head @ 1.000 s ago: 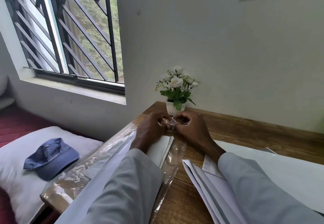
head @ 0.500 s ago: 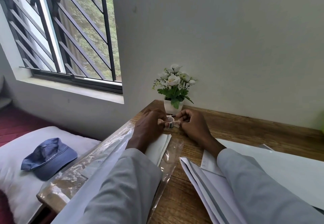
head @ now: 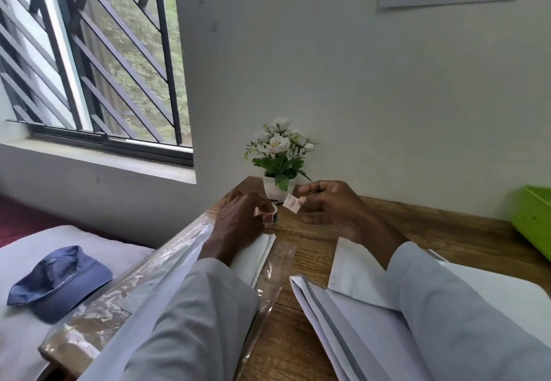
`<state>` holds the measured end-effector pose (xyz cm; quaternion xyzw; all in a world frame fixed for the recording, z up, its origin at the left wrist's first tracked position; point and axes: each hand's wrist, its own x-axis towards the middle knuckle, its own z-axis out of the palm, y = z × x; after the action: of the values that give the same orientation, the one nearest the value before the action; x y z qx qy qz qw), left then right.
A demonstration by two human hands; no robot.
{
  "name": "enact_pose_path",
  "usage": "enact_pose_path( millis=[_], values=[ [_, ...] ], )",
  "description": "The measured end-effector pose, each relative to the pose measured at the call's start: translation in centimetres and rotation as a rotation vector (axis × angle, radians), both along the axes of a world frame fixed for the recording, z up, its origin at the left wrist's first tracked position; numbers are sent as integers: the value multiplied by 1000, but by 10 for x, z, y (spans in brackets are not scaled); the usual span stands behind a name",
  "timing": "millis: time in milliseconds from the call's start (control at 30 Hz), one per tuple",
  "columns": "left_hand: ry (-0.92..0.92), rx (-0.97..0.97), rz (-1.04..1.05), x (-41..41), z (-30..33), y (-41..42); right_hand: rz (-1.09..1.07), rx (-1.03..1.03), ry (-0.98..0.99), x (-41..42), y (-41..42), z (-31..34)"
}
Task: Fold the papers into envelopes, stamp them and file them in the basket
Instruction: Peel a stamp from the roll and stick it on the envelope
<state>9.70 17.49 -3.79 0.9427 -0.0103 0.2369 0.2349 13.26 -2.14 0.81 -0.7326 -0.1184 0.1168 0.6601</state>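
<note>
Head view of the wooden worktop [head: 307, 315] set against a pale wall. The left hand [head: 238, 222] rested near the far left corner, its fingers curled around a small roll of stamps [head: 269, 216], which sat just above the worktop surface. The right hand [head: 331, 207] was raised slightly to the right of it, thumb and forefinger pinching a single stamp [head: 291, 202] with toothed edges (its print was too small to read); the remaining fingers were loosely bent beneath. The two hands were apart, with the stamp between them and just in front of a small white pot of white flowers [head: 278, 154] standing at the wall. Under the left wrist lay a folded white paper [head: 253, 258] on a clear plastic sleeve [head: 89, 318] that ran along the left edge of the worktop. Near the front, beneath the right sleeve, lay folded white papers [head: 337, 315], one with a grey strip along its fold. A green basket [head: 533, 216] was partly in view at the right edge, well apart from both hands. Left of the worktop, a blue cap [head: 59, 282] lay on a white pillow [head: 26, 258], below a barred window [head: 89, 52].
</note>
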Motion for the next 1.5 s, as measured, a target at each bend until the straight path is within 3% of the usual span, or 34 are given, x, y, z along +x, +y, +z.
enact_pose_path(
  millis=[133,200,333,400,467,667,833,1067,1200,1333,1500],
  values=[
    [-13,60,-17,5,7,-5,56,75,71,-26,-37,18],
    [-106,16,-79,4,15,-21,38,107,75,-44,-66,23],
    [-126,-290,-523,-13,36,-73,-21,162,69,-81,-114,22],
    [-29,-319,-708,-27,46,-99,-49,211,73,-96,-133,17],
    [75,-321,-765,-38,52,-121,-87,256,78,-109,-150,14],
    [134,-401,-780,-45,55,-159,-161,373,73,-133,-181,16],
    [272,-399,-856,-48,61,-179,-194,421,94,-134,-197,12],
    [294,-360,-824,-36,52,-201,-211,526,139,-125,-205,-7],
    [281,-424,-771,-28,42,-205,-242,432,109,-123,-210,-9],
    [260,-357,-767,-27,27,-206,-350,223,21,-127,-205,-12],
    [245,-278,-781,-25,18,-211,-375,171,-26,-126,-200,-15]
  ],
)
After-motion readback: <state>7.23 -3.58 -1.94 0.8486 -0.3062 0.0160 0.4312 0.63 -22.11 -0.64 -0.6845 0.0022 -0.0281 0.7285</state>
